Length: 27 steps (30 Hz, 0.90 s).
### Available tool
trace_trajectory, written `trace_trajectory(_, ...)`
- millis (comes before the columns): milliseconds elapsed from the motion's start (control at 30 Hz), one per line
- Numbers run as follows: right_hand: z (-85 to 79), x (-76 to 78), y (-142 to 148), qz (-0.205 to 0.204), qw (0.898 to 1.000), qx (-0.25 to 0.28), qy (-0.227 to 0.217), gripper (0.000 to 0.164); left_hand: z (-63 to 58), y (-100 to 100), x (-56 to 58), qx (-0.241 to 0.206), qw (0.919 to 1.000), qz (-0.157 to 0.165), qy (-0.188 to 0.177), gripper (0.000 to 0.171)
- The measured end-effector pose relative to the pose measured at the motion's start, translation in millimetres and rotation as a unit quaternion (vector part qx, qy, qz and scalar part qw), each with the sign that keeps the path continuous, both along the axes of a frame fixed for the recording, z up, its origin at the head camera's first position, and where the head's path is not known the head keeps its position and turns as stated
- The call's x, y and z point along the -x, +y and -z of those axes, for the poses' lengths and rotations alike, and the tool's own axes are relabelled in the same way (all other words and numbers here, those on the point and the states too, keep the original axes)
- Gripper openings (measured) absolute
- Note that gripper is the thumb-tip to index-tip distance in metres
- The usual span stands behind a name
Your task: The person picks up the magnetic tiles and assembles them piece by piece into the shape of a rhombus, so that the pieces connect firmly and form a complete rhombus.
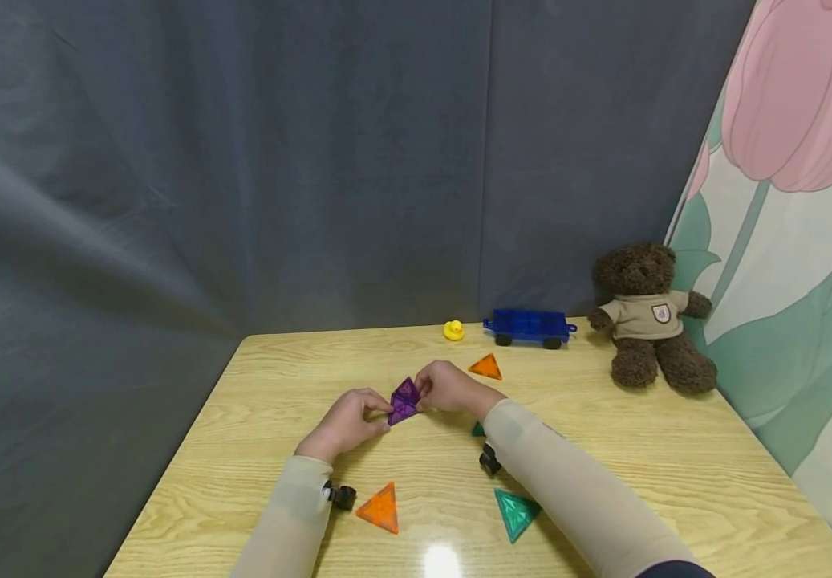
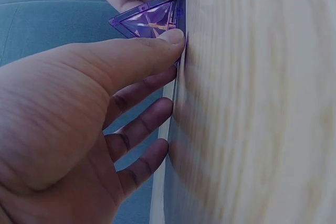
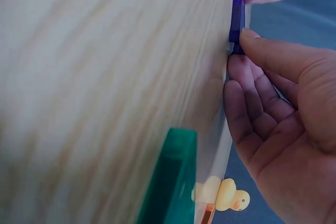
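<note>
Two translucent purple triangular tiles stand edge to edge at the middle of the table: a front tile [image 1: 403,409] and a back tile [image 1: 407,389]. In the left wrist view one purple tile [image 2: 147,20] rises at a slant from the tabletop. My left hand [image 1: 346,421] holds the left corner of the pair between thumb and index finger, the other fingers extended near the wood. From the right side, my right hand [image 1: 448,387] pinches the pair, its thumb [image 3: 278,56] against the purple edge [image 3: 238,14] in the right wrist view. Fingers partly cover both tiles.
An orange triangle [image 1: 381,509] and a green triangle [image 1: 516,513] lie nearer me. Another green tile [image 1: 478,429] is partly behind my right forearm. Toward the back are an orange triangle [image 1: 486,367], a yellow duck [image 1: 453,330], a blue wheeled car [image 1: 529,325] and a teddy bear [image 1: 648,317].
</note>
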State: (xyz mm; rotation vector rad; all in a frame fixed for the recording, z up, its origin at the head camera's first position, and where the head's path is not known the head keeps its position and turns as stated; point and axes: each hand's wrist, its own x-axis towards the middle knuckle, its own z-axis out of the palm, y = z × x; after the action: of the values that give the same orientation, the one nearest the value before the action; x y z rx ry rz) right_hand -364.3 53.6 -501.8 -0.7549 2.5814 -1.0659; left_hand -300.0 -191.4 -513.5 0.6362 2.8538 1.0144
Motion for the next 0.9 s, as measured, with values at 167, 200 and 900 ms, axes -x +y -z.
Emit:
trace_trajectory(167,2.4,3.4,1.7,-0.005,1.0,0.006,-0.024,0.014,-1.2,0.5,-1.8,-0.008,0.9999,0.002,-0.008,0.026)
trace_trajectory(200,2.8,4.0,2.6,-0.009,1.0,0.005,-0.029,0.015,-1.4,0.5,-2.1,-0.01,0.9999,0.003,-0.008,0.026)
trace_trajectory(900,1.2,6.8,7.9,-0.033,0.997,0.002,-0.074,0.017,-3.8,0.3,-5.8,-0.019,0.9997,0.016,-0.007,0.028)
